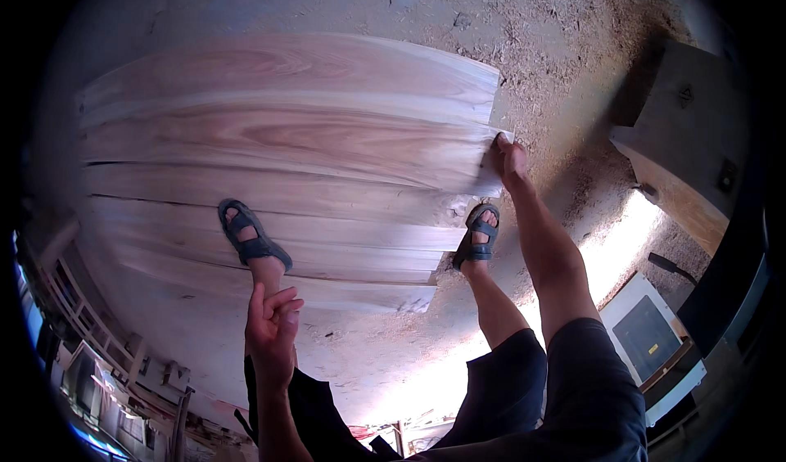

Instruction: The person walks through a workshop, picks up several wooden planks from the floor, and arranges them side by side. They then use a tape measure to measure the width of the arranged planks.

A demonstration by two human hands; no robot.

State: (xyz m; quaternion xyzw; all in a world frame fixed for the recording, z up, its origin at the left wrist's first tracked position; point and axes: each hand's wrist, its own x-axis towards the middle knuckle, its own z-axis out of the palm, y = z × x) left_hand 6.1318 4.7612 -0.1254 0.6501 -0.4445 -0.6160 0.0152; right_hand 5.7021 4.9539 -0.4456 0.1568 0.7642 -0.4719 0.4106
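Note:
Several long, pale wooden boards lie side by side on the floor, their right ends uneven. My right hand point(514, 164) is at the right end of one wooden board point(327, 141) with a reddish grain pattern, the thumb on top and the other fingers mostly hidden at its edge. Beyond that board is a wide far board point(286, 73). My left hand point(272, 331) is raised over my left leg, its fingers loosely bent and apart, with nothing in it. A sandalled left foot point(250, 234) stands on the nearer boards, and the right foot point(477, 237) is by their right ends.
Wood shavings point(565, 45) litter the floor at the far right. A large grey box-like machine point(684, 126) stands at the right, with a white-framed panel point(651, 339) nearer me. Racks and frames point(102, 331) line the lower left. Bright light falls across the floor near my feet.

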